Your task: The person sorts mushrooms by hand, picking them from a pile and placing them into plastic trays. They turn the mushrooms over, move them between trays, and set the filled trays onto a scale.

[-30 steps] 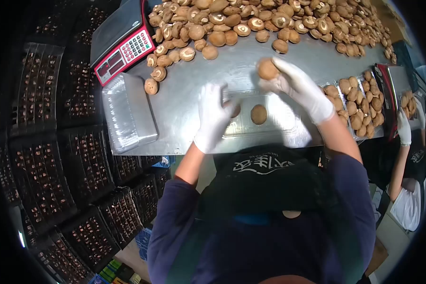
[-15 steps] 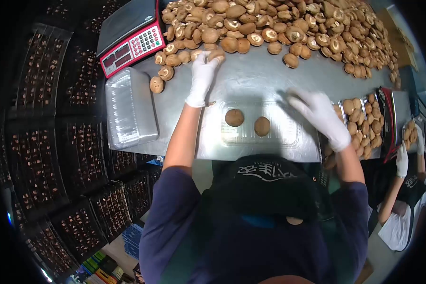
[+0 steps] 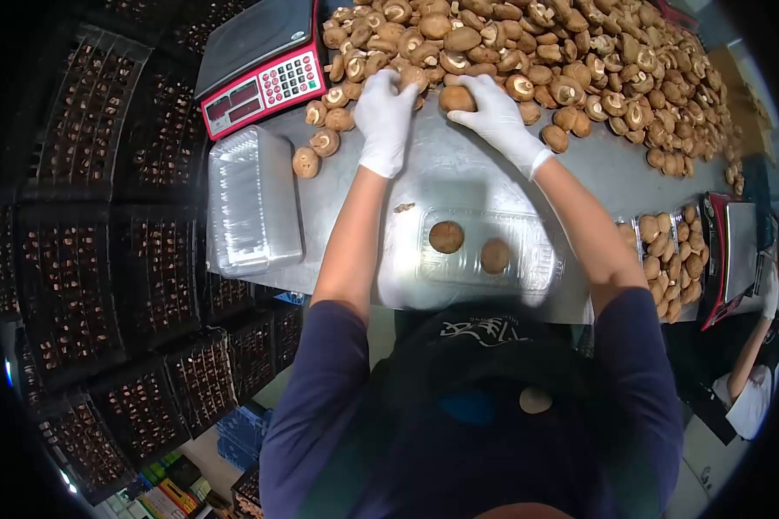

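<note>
My left hand (image 3: pixel 385 124), in a white glove, is at the near edge of a heap of shiitake mushrooms (image 3: pixel 571 73). Its fingers and thumb close on a brown mushroom (image 3: pixel 415 79). To its right my gloved right hand (image 3: pixel 500 121) grips another mushroom (image 3: pixel 457 99) between thumb and fingers, cap upward. Nearer my body lies a clear plastic tray (image 3: pixel 528 227). Two mushrooms, one on the left (image 3: pixel 446 237) and one on the right (image 3: pixel 494 256), rest in it, caps up.
A red scale (image 3: pixel 264 91) stands at the back left, with stacked clear trays (image 3: pixel 253 203) before it. Filled mushroom trays (image 3: pixel 671 259) and a second scale (image 3: pixel 725 251) are on the right. Dark racks (image 3: pixel 69 285) line the left. A co-worker's gloved hand (image 3: pixel 771 294) shows far right.
My right hand has swung from beside the tray up to the heap and taken hold of a mushroom. My left hand stays at the heap's edge. The view has shifted slightly.
</note>
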A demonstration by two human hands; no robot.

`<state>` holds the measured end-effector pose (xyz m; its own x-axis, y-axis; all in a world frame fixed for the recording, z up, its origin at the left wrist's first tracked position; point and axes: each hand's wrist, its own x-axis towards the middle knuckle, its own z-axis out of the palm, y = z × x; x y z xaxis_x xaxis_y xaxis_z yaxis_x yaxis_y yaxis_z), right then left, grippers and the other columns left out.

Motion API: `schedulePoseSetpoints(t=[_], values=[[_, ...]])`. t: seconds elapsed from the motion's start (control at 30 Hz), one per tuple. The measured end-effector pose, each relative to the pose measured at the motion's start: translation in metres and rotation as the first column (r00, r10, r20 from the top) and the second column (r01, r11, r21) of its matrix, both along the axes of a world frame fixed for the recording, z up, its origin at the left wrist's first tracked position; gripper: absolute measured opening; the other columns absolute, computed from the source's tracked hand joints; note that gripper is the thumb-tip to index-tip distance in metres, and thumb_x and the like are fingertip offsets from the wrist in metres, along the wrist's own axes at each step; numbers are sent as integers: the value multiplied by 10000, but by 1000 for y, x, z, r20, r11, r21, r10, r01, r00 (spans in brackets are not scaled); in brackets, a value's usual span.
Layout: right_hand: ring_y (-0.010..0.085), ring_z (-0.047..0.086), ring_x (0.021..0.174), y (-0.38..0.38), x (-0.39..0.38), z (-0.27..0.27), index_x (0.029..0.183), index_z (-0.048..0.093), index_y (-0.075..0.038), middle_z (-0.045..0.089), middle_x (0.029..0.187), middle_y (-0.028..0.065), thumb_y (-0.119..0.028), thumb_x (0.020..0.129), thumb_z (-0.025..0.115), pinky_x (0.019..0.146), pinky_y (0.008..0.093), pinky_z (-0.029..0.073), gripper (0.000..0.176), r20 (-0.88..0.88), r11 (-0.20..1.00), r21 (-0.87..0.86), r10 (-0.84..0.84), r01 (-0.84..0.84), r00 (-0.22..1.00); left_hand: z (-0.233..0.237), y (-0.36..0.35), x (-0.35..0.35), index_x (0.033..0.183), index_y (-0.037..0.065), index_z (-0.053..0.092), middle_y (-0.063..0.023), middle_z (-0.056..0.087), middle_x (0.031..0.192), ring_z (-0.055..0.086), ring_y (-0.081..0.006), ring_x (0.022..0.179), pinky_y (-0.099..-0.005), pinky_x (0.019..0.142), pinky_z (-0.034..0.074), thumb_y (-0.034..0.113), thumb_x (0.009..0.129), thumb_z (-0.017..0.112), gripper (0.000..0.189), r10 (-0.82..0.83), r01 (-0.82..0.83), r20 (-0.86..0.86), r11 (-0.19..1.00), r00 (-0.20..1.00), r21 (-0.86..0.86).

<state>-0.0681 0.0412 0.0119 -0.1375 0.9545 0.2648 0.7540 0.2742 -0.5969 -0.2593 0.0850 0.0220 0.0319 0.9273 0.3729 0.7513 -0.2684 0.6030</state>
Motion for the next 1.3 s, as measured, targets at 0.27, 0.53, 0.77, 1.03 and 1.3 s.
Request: schedulePoseSetpoints(t=[0.27, 0.53, 0.77, 1.03, 1.3], values=[[104, 628, 872, -8, 41, 13, 1011, 638, -88, 650, 995, 27, -284, 858, 673, 717, 252, 501, 251, -779, 842, -507, -358, -182, 515, 7, 13, -1, 1076, 17, 676, -97, 674, 983, 667, -233, 833, -341, 708, 530, 387, 785, 748, 477, -35, 95, 208, 952, 978, -290], [276, 642, 892, -6, -2, -10, 1038, 661, -93, 629, 962, 126, -293, 731, 720, 735, 399, 540, 372, 485, 970, 93, -242, 226, 840, 29, -64, -54, 1199, 19, 585, -116, 680, 1062, 644, -157, 758, -263, 637, 518, 331, 970, 557, 388, 144, 724, 967, 641, 212, -254], [347, 644, 979, -42, 16, 35, 1159, 655, -90, 681, 1083, 155, -433, 760, 681, 848, 367, 511, 527, 239, 946, -233, -167, 224, 957, 38, -151, -26, 1170, 72, 629, -80, 693, 977, 642, -161, 783, -294, 740, 527, 134, 752, 784, 450, -445, 555, 387, 797, 807, -240], [329, 649, 853, -192, 32, 61, 1176, 649, -133, 636, 929, 132, -329, 731, 746, 772, 386, 529, 496, 296, 948, -308, 21, 74, 955, 6, -187, 7, 1215, 133, 564, -56, 594, 952, 596, -196, 908, -349, 733, 490, 291, 644, 804, 639, -589, 574, -529, 790, 611, -217], [128, 577, 657, -220, 42, 39, 1245, 570, -37, 585, 797, 31, -191, 865, 692, 674, 281, 509, 429, -609, 815, -572, -501, 97, 615, 36, -190, -38, 1203, 28, 562, -84, 582, 1117, 563, -179, 1069, -312, 936, 456, 17, 775, 634, 434, -165, 514, 647, 760, 745, -398]])
